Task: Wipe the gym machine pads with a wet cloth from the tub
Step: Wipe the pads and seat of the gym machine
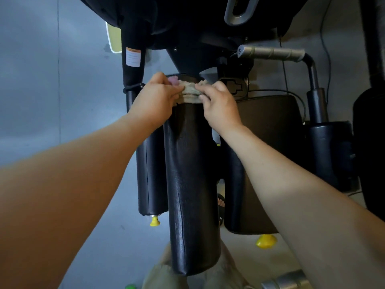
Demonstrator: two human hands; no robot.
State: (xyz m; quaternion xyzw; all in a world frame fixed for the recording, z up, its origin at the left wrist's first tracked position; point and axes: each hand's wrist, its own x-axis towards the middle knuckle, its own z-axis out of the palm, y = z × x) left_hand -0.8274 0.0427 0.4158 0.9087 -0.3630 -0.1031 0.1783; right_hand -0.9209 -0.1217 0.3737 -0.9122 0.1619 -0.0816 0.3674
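Firstly, hands: the left hand (155, 97) was curled round the left end of the cloth (190, 91); the right hand (218, 103) pinched its right end, fingers bent. The cloth, pale and bunched into a band, lay across the far end of the central roller pad (191, 184), touching it just short of that pad's far edge. The rest of the roller pad was bare down to its near end.

Left of the roller pad: a slimmer second roller (151, 174) close alongside, then open grey floor (62, 80).

Right of the roller pad: a flat pad (268, 153) near, and a grey grip bar (270, 53) further back; little room there.

Count: hands 2, cloth 1, rollers 2, flat pad 1, yellow knobs 2. One knob (154, 222) was to the roller pad's near left, the other (266, 241) to its near right.
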